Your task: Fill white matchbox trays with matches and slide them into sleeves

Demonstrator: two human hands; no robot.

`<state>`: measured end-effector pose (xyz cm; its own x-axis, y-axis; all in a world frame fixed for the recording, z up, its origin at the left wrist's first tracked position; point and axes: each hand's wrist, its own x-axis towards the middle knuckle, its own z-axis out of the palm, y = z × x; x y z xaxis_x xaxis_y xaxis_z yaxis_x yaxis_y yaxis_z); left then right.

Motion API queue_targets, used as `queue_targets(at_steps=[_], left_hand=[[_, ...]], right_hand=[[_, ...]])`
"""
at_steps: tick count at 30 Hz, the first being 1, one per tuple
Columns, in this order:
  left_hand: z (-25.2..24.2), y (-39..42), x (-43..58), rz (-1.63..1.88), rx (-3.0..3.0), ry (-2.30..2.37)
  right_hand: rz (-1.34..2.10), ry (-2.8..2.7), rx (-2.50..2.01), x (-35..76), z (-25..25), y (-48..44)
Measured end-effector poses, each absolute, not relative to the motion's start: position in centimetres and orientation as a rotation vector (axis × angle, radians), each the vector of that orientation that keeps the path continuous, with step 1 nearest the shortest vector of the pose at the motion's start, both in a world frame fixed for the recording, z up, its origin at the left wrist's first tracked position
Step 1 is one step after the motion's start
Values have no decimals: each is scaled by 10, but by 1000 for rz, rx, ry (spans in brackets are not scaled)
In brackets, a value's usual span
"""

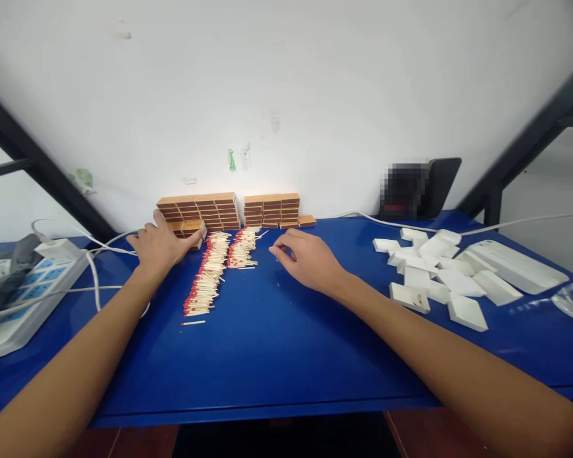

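Observation:
My left hand (157, 245) reaches round a short front row of matchboxes (191, 226), its thumb against their right end. The other fingers are spread at the left and above. Behind them stands a taller stack of matchboxes (219, 207) with brown striking sides. My right hand (305, 257) is held over the table with fingers curled and tips together; what they hold, if anything, is hidden. To its left lie a short pile of red-tipped matches (242, 248) and a longer pile of matches (205, 277). One single match (193, 323) lies in front.
A second matchbox stack (272, 210) stands by the wall, with one box (307, 221) lying beside it. White matchbox trays (461, 282) are heaped at right, near a white oblong case (518, 264). A power strip (42, 289) and cables lie left on the blue table (267, 362).

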<state>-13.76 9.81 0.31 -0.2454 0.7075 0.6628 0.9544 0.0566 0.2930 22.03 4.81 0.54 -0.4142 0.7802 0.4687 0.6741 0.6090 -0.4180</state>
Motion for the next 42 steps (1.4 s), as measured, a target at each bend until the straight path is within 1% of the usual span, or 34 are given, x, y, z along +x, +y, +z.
queue_targets(at_steps=[1, 7, 12, 19, 26, 31, 35, 39, 42], left_hand=[[5, 97, -135, -978, -1654, -2041], [23, 85, -112, -570, -1651, -2271], [33, 77, -99, -473, -1592, -2320], [32, 76, -104, -585, -1679, -2302], [30, 79, -106, -494, -1607, -2308], [31, 75, -110, -568, -1623, -2240], [34, 70, -111, -666, -1617, -2082], [37, 66, -109, -779, -1769, -1778], [36, 62, -101, -881, -1932, -1492]], right_hand=[[215, -2198, -1142, 220, 5, 48], [207, -2195, -1155, 221, 6, 48], [200, -2199, -1173, 221, 7, 49], [213, -2205, -1199, 221, 8, 49], [183, -2216, -1222, 224, 10, 52], [49, -2267, -1285, 229, 13, 52], [-65, -2376, -1366, 231, 22, 52], [-237, -2454, -1618, 258, 45, 61], [-368, -2349, -2040, 298, 61, 74]])
